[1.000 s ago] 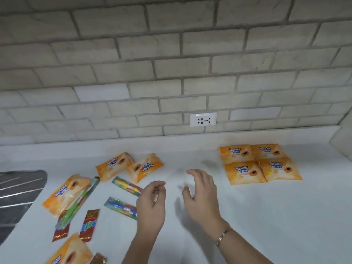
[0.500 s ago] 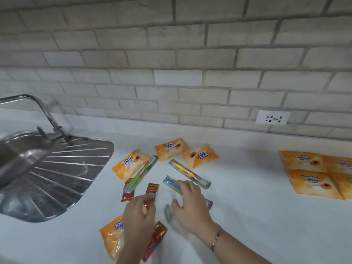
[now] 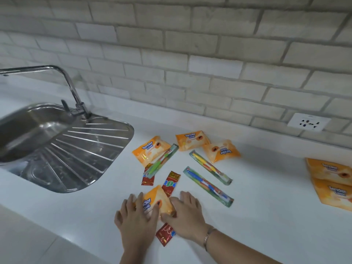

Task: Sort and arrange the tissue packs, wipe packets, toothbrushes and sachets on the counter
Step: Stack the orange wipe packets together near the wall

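Just by the front edge of the white surface (image 3: 266,210) lies an orange tissue pack (image 3: 153,201). The left hand (image 3: 136,218) rests flat on it, fingers spread. The right hand (image 3: 185,216), fingers relaxed, touches its right edge and partly covers a red sachet (image 3: 164,236).

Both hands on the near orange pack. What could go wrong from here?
Left hand and right hand rest on the orange pack, which lies over a red sachet near the front of the counter; sliding the pack could drag the sachet off. A second sachet at its far corner may shift.
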